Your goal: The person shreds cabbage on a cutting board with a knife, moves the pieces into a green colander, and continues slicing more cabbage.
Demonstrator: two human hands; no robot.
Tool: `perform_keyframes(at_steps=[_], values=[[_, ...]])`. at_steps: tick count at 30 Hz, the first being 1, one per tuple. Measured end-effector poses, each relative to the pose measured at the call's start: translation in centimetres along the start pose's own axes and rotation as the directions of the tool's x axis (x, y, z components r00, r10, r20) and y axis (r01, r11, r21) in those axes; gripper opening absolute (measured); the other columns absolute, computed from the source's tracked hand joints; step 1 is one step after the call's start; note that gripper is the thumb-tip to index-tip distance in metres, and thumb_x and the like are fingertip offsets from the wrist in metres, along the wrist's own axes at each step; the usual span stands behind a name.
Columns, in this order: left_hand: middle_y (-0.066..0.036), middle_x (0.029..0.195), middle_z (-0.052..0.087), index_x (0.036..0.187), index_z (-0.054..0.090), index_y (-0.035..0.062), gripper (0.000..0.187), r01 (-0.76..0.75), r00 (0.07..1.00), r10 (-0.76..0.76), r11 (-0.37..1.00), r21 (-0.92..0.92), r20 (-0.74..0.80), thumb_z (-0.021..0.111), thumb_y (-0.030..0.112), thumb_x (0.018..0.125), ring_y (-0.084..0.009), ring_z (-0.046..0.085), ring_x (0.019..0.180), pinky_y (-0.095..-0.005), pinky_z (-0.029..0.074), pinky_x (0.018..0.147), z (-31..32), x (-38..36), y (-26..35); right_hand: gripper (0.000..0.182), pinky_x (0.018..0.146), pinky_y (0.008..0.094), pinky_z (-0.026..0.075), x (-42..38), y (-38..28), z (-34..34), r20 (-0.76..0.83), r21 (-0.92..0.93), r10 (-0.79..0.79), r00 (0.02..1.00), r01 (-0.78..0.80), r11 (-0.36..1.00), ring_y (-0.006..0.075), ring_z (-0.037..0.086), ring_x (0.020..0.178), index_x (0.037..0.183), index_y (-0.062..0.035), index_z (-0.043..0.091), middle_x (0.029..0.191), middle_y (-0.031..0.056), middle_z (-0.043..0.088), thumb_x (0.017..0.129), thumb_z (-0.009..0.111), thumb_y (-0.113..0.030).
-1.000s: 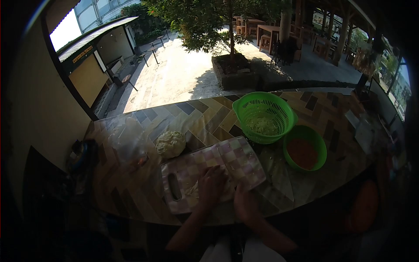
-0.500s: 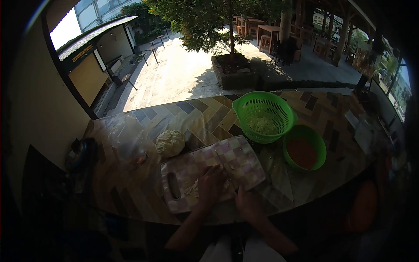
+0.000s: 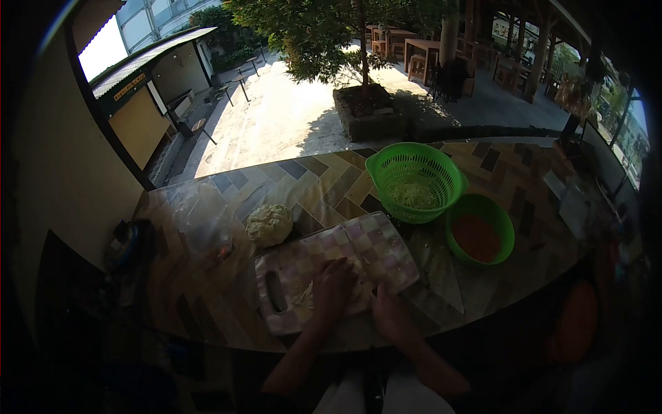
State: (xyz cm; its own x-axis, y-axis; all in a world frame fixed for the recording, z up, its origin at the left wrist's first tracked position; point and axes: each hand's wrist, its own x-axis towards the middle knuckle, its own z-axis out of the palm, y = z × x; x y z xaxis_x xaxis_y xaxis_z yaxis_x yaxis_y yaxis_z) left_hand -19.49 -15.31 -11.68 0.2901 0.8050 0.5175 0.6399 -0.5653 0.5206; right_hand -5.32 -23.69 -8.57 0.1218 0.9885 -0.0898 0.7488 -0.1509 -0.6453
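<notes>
**Head view: two hands at a chequered board, two green vessels beyond**

Head view, looking down on a patterned tile counter (image 3: 324, 186) in deep shade. At the middle lies a pink-and-white chequered plastic cutting board (image 3: 379, 241) with a handle slot at its 9 o'clock end. The left hand (image 3: 332, 288) is pressed palm-down, fingers curled, on a small pale heap of shredded cabbage (image 3: 303, 298) at the board's near edge; how firmly it has hold of the shreds cannot be told. The right hand (image 3: 389, 314) sits at the board's 5 o'clock corner, closed into a fist; it may have a knife, but the shade hides any blade or handle, so what it clasps cannot be told.

At 1 o'clock from the board stands a bright green perforated plastic colander (image 3: 441, 172), with pale chopped cabbage in its bottom. Just beside it, at 3 o'clock from the board, is a smaller green plastic bowl (image 3: 507, 231) holding something orange-red, too dim to name.

At 10 o'clock from the board, just off its corner, rests a pale green partial cabbage head (image 3: 269, 224). Further toward 9 o'clock lies a crumpled clear plastic bag (image 3: 200, 214), its contents unclear. The counter's far right end and the dark things at its left edge are lost in shadow, and the lens rim cuts off the corners.
</notes>
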Motion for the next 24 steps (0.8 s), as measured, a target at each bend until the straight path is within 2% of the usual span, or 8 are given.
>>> perform_keyframes(at_steps=[2, 7, 11, 14, 17, 20, 22, 24], values=[[-0.013, 0.106, 0.069, 0.097, 0.072, 0.0036, 0.020, 0.014, 1.000, -0.014, 1.000, 0.002, -0.008, 0.067, 0.014, 0.080, -0.0286, 0.061, 0.107, -0.0405, 0.048, 0.091, 0.0, 0.1, 0.0, 0.031, 0.067, 0.0546, 0.049, 0.2, 1.3, 0.4, -0.047, 0.034, -0.074, 0.996, 0.076, 0.997, 0.0477, 0.061, 0.081, 0.110, 0.0037, 0.045, 0.084, 0.0300, 0.062, 0.096, 0.049, -0.024], [-0.016, 0.111, 0.066, 0.102, 0.071, 0.0025, 0.024, 0.105, 0.994, -0.105, 0.993, -0.051, -0.005, 0.067, 0.014, 0.081, -0.0335, 0.060, 0.105, -0.0411, 0.050, 0.087, -1.1, 0.5, 1.7, 0.033, 0.065, 0.0551, 0.049, -0.9, 0.0, -0.2, 0.052, 0.048, -0.016, 0.998, 0.014, 0.999, 0.0480, 0.061, 0.078, 0.110, 0.0037, 0.044, 0.079, 0.0300, 0.062, 0.097, 0.049, -0.027], [-0.017, 0.111, 0.066, 0.102, 0.071, 0.0023, 0.024, 0.077, 0.997, -0.078, 0.996, -0.046, -0.006, 0.067, 0.013, 0.081, -0.0341, 0.060, 0.105, -0.0413, 0.050, 0.089, -1.0, 0.3, 1.5, 0.036, 0.064, 0.0556, 0.048, -1.0, 0.1, 0.0, 0.067, 0.050, -0.008, 0.998, 0.004, 0.999, 0.0481, 0.061, 0.077, 0.114, 0.0040, 0.043, 0.078, 0.0300, 0.063, 0.098, 0.048, -0.028], [-0.018, 0.111, 0.066, 0.101, 0.071, 0.0018, 0.023, 0.078, 0.997, -0.078, 0.996, -0.035, 0.003, 0.066, 0.011, 0.081, -0.0343, 0.060, 0.105, -0.0415, 0.050, 0.089, -0.9, 0.4, 1.2, 0.039, 0.066, 0.0552, 0.049, -1.1, -0.4, -0.6, 0.136, 0.005, 0.021, 0.990, -0.021, 1.000, 0.0478, 0.061, 0.080, 0.120, 0.0050, 0.041, 0.082, 0.0300, 0.063, 0.098, 0.048, -0.027], [-0.018, 0.112, 0.066, 0.100, 0.071, 0.0011, 0.022, 0.070, 0.998, -0.069, 0.997, -0.034, 0.011, 0.066, 0.011, 0.080, -0.0348, 0.060, 0.106, -0.0420, 0.050, 0.088, -1.0, 0.5, 1.2, 0.036, 0.068, 0.0541, 0.050, -0.7, -0.8, -0.5, 0.159, -0.017, 0.052, 0.986, -0.050, 0.999, 0.0475, 0.062, 0.083, 0.120, 0.0047, 0.041, 0.085, 0.0296, 0.064, 0.098, 0.045, -0.023], [-0.018, 0.113, 0.065, 0.099, 0.071, 0.0009, 0.022, 0.085, 0.996, -0.084, 0.994, -0.069, 0.016, 0.066, 0.011, 0.080, -0.0355, 0.060, 0.107, -0.0424, 0.050, 0.088, -1.0, 0.6, 1.2, 0.030, 0.070, 0.0532, 0.051, -0.2, -0.8, 0.3, 0.136, -0.058, 0.036, 0.990, -0.028, 0.998, 0.0472, 0.062, 0.086, 0.117, 0.0037, 0.042, 0.087, 0.0293, 0.063, 0.097, 0.042, -0.019], [-0.017, 0.113, 0.065, 0.100, 0.071, 0.0010, 0.023, 0.061, 0.998, -0.060, 0.997, -0.036, 0.025, 0.066, 0.011, 0.080, -0.0357, 0.059, 0.107, -0.0424, 0.050, 0.089, -0.9, 0.4, 0.9, 0.028, 0.070, 0.0531, 0.051, 0.1, -1.3, 1.1, 0.066, -0.113, 0.006, 0.998, 0.002, 0.994, 0.0472, 0.062, 0.084, 0.116, 0.0031, 0.043, 0.085, 0.0287, 0.064, 0.097, 0.041, -0.018], [-0.017, 0.113, 0.066, 0.100, 0.071, 0.0011, 0.023, 0.100, 0.995, -0.099, 0.991, -0.087, 0.020, 0.066, 0.010, 0.080, -0.0356, 0.059, 0.108, -0.0424, 0.050, 0.089, -1.1, 0.3, 1.1, 0.028, 0.069, 0.0531, 0.051, 0.2, -1.3, 1.4, 0.020, -0.121, 0.007, 1.000, -0.005, 0.993, 0.0472, 0.062, 0.082, 0.115, 0.0030, 0.043, 0.084, 0.0284, 0.064, 0.097, 0.041, -0.018]])
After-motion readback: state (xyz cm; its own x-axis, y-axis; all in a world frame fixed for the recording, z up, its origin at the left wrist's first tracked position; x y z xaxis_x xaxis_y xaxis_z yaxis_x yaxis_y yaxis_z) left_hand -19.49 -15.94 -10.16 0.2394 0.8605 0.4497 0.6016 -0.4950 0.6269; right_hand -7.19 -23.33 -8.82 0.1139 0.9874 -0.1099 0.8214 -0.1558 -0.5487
